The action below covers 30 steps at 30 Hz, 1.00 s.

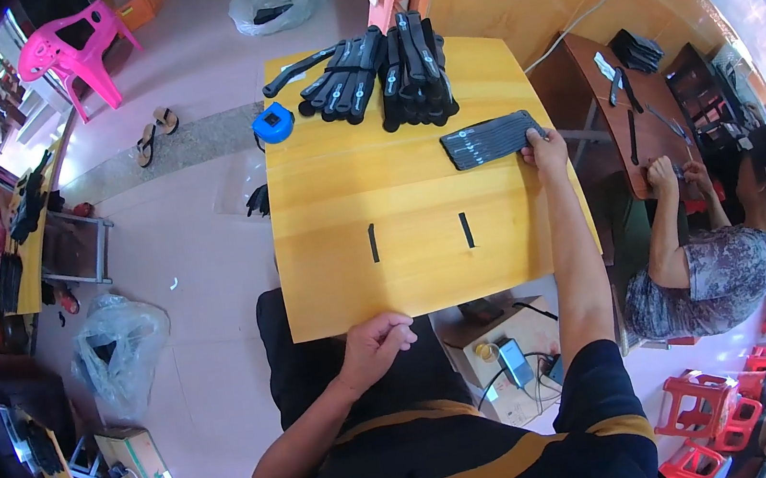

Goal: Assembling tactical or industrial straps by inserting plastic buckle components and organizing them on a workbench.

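Observation:
A flat row of dark grey straps, laid side by side with pale printing on them, lies at the right of the yellow table. My right hand pinches the right end of this row, thumb on top. Just at the table's near edge, my left hand is curled closed, with nothing visible in its fingers. Two bundles of similar straps, a left bundle and a right bundle, rest at the far side. Two short black marks, a left mark and a right mark, show on the tabletop nearer me.
A blue tape measure sits on the table's left edge. To the right, a person works at a brown table bearing dark strips. Below my table stands a cardboard box with cables. Clear plastic bags and a pink chair are leftward.

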### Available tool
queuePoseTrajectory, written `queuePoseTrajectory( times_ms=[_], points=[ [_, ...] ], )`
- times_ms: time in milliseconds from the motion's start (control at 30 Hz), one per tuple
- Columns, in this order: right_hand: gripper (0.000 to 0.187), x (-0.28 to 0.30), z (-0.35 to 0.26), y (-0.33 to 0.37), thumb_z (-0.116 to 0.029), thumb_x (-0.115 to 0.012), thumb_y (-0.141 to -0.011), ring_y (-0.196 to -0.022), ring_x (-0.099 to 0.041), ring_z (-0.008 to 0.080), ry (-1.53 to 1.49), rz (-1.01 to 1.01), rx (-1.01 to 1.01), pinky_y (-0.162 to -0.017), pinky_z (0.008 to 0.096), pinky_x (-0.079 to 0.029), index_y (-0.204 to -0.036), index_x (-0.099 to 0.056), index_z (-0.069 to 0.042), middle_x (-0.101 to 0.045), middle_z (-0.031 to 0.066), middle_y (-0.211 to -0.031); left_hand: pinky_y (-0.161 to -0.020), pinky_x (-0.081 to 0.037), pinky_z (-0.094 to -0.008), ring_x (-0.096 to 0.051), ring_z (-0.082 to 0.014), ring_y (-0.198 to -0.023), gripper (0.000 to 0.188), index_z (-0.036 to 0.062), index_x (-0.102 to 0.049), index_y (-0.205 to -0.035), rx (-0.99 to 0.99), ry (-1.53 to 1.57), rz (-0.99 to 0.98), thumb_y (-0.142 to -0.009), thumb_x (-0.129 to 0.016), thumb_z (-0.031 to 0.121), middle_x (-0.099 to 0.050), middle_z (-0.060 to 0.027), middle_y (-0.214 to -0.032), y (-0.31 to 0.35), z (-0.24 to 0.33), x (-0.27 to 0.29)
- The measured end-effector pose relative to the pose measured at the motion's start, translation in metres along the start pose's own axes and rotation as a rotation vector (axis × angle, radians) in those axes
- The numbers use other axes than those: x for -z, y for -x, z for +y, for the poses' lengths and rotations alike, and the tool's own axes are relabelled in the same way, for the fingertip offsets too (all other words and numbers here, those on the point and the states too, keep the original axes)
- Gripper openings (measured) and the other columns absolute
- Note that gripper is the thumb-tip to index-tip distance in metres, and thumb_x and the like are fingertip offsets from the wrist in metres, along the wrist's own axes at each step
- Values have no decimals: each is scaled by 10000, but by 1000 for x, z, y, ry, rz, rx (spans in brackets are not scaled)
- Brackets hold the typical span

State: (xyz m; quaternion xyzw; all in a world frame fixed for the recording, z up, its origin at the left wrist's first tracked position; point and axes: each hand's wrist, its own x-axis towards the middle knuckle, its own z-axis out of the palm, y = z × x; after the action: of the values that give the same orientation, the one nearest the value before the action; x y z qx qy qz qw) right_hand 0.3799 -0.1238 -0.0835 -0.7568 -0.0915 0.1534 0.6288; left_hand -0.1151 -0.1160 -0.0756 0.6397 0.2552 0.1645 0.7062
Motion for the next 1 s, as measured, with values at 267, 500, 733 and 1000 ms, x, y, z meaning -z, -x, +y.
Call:
queuePoseTrajectory(
  times_ms=[267, 500, 733, 1000],
  points=[
    [456, -1, -22, 25, -334, -719, -917, -865, -663, 246, 548, 218, 187, -746, 397, -557, -1212, -572, -18, -654, 168, -1046, -710, -560, -255, -688, -115, -741, 145, -28, -671, -1066, -4, 25, 2, -992, -581, 57, -739, -88, -866, 0, -1, 0],
    [757, -35, -40, 63, -489, -668, -900, -1455, -281, 475, 1038, 259, 938, -1154, 624, -239, -1458, -452, -26, -336, 280, -1551, -686, -561, -241, -695, -112, -741, 141, -30, -670, -1048, 5, 14, 5, -990, -576, 57, -734, -87, -850, -1, 1, -2],
    [708, -67, -9, 73, -592, -482, -975, -1495, -243, 406, 1109, -133, 801, -1178, 648, -180, -1478, -471, -94, -338, 218, -1582, -694, -559, -250, -695, -111, -733, 155, -27, -679, -1057, 12, -65, 24, -985, -585, 73, -744, -86, -837, 1, -1, 0],
    [680, -66, -11, 63, -619, -379, -997, -1516, -226, 339, 1101, -258, 641, -1204, 627, -127, -1511, -452, -180, -335, 130, -1611, -723, -564, -250, -695, -123, -760, 137, -31, -669, -1068, -7, -45, 14, -992, -585, 46, -736, -89, -859, 1, -4, -1]
  ],
)
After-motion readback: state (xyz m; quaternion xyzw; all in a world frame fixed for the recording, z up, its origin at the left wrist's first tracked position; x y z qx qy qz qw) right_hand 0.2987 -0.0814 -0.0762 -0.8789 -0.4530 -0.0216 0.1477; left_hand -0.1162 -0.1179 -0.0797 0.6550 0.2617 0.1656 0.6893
